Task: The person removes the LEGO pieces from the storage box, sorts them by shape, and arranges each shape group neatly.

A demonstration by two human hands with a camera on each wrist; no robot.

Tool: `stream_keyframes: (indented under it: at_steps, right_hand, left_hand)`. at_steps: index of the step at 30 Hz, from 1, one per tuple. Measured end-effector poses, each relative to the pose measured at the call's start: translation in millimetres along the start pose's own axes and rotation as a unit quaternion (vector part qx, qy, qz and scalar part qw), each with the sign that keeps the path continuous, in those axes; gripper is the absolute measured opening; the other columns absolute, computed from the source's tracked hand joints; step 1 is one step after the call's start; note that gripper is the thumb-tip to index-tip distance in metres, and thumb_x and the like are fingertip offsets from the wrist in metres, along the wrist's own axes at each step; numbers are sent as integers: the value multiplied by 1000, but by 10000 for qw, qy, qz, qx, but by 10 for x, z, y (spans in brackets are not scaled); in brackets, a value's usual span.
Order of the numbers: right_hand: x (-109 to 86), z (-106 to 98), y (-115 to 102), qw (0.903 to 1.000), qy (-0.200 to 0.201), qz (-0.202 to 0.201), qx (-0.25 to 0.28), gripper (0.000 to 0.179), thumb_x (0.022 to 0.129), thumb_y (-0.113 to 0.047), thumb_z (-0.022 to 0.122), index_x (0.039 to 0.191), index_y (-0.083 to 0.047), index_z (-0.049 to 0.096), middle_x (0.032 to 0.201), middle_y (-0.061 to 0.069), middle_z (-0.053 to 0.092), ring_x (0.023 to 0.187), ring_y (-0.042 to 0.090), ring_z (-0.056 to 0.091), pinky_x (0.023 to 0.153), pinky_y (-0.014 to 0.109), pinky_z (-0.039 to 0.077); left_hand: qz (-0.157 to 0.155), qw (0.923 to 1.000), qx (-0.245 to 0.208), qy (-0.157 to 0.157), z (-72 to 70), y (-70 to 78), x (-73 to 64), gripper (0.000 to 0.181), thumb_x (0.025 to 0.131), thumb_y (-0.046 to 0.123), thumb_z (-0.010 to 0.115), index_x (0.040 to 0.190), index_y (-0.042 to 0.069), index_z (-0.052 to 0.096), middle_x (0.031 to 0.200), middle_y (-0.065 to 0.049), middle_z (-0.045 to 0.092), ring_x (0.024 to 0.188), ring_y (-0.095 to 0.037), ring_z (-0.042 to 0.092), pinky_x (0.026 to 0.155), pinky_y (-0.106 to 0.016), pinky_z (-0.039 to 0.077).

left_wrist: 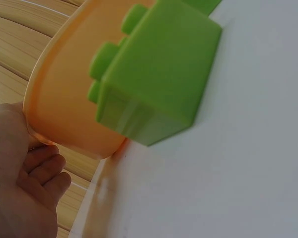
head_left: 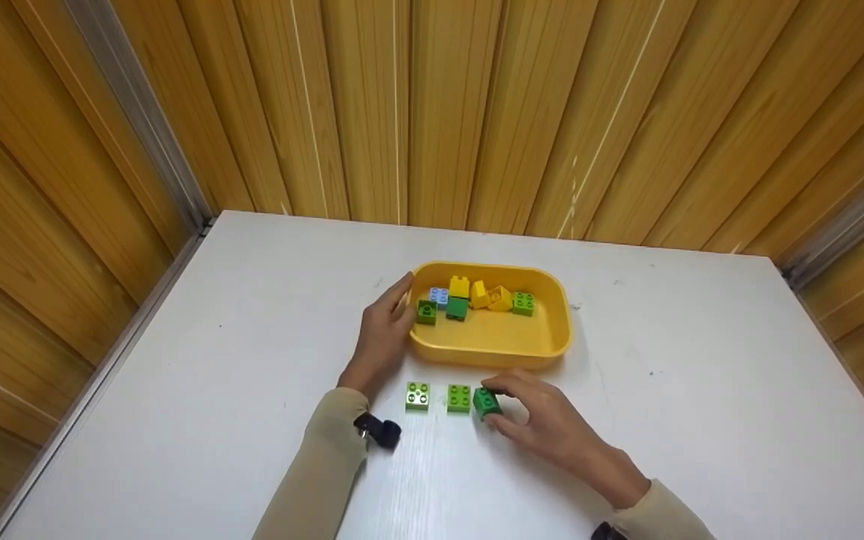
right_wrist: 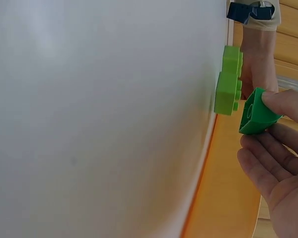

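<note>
My right hand (head_left: 552, 420) pinches a dark green toy building brick (head_left: 487, 403) between thumb and fingers. In the right wrist view this green brick (right_wrist: 258, 113) is tilted, its hollow underside showing, and held off the table. Just left of it stand two light green bricks, a nearer-to-hand one (head_left: 459, 398) and another farther left (head_left: 417, 396), studs up. My left hand (head_left: 383, 334) holds the left end of a yellow tub (head_left: 492, 358); the left wrist view has its curled fingers (left_wrist: 49, 171) by the tub's rim.
Inside the tub lie several bricks: yellow ones (head_left: 460, 286), a light blue one (head_left: 439, 298), a dark green one (head_left: 457, 308) and green ones (head_left: 523, 304). The white table (head_left: 252, 337) meets wood-patterned walls (head_left: 439, 112) at the back and sides.
</note>
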State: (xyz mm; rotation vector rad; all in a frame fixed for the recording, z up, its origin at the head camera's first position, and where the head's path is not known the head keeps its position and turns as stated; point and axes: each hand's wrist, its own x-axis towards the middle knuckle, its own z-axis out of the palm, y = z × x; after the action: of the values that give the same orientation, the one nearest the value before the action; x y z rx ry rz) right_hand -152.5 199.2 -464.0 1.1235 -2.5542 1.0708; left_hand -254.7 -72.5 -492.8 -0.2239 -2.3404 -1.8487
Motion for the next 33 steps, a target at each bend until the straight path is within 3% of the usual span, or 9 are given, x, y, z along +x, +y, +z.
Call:
stream_keyframes:
  at_steps: [9,15,33]
  right_hand:
    - [84,130,-173,9985,-112,-422,327,42,87,-2,87,125,1,70,119,0,70,109,15,70,91,40,63]
    - [163,254,-291,9978,-200,-590,236,41,89,-5,87,125,-1,69,118,0,69,104,13,69,92,33,62]
    - [291,497,-468,9968,-722,-199,263,41,91,-5,84,129,-2,69,121,1,69,110,13,66,100,31,57]
  left_hand:
    - [191,9998,25,-47,-6,-1,5,56,108,8,53,163,9,42,167,-4,41,155,-19,33,123,-33,35]
    - [75,9999,43,-82,-8,-4,7,57,108,11,51,164,11,41,168,-2,39,155,-16,32,123,-32,34]
    - [177,9976,597,-302,-60,82,47,56,107,3,54,162,5,42,167,-8,40,155,-23,35,123,-35,35]
